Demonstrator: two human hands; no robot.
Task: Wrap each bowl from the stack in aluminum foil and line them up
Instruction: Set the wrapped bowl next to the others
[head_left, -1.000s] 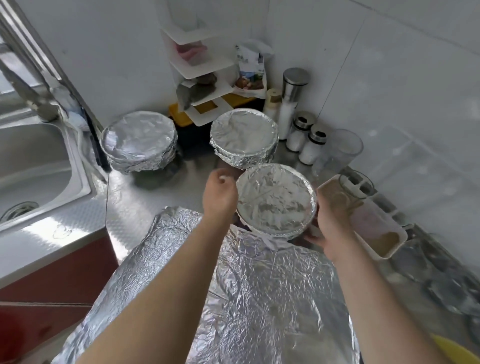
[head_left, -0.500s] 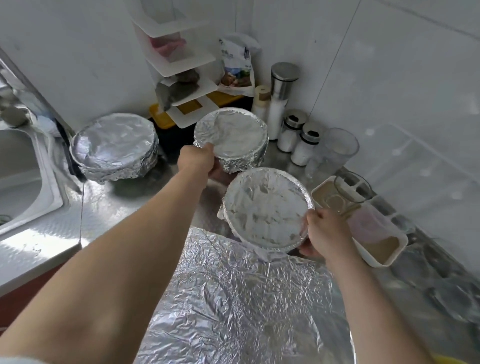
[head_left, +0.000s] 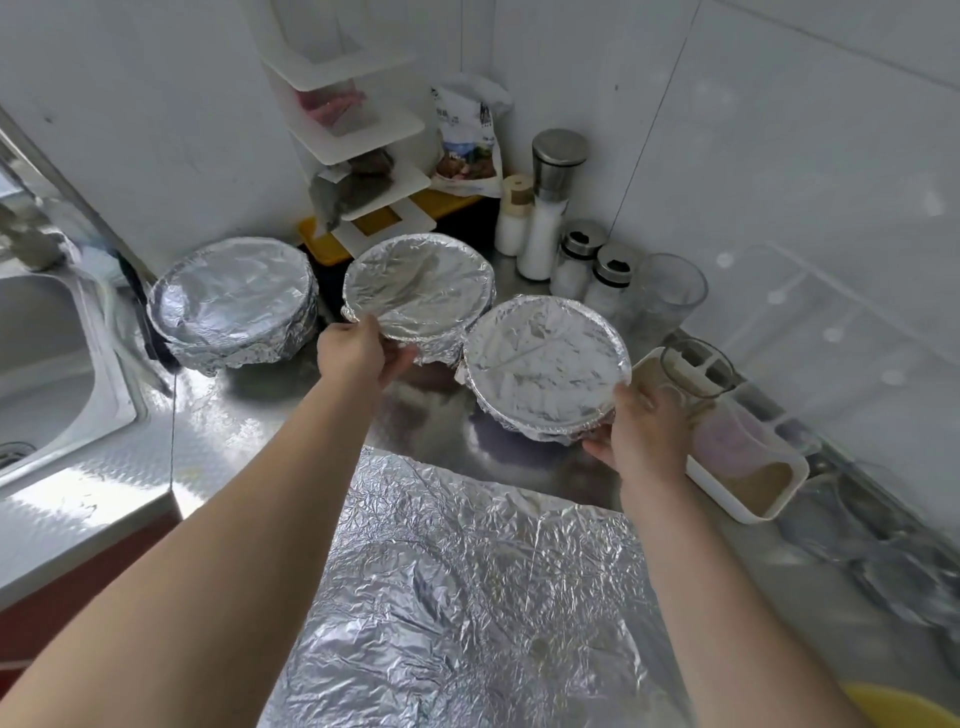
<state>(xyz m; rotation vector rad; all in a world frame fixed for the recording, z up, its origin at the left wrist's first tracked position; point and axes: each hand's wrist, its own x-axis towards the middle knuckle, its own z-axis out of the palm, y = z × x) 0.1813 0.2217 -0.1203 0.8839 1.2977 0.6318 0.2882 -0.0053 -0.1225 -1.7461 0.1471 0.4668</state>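
Three foil-wrapped bowls stand on the steel counter. The left bowl (head_left: 234, 304) sits by the sink, untouched. My left hand (head_left: 358, 353) grips the near rim of the middle bowl (head_left: 421, 286). My right hand (head_left: 644, 431) holds the near right edge of the right bowl (head_left: 540, 358), which looks tilted and slightly lifted above its shadow. A crumpled sheet of aluminum foil (head_left: 467, 587) lies flat on the counter in front of me, between my forearms.
A sink (head_left: 47, 353) is at the left. Behind the bowls stand a white corner shelf (head_left: 358, 150), a snack bag (head_left: 467, 150), several shakers (head_left: 545, 234) and a glass (head_left: 670, 291). A white container (head_left: 748, 467) lies right of my right hand.
My left hand left the right bowl and took hold of the middle bowl's rim. The right bowl moved away from me to the right, carried by my right hand.
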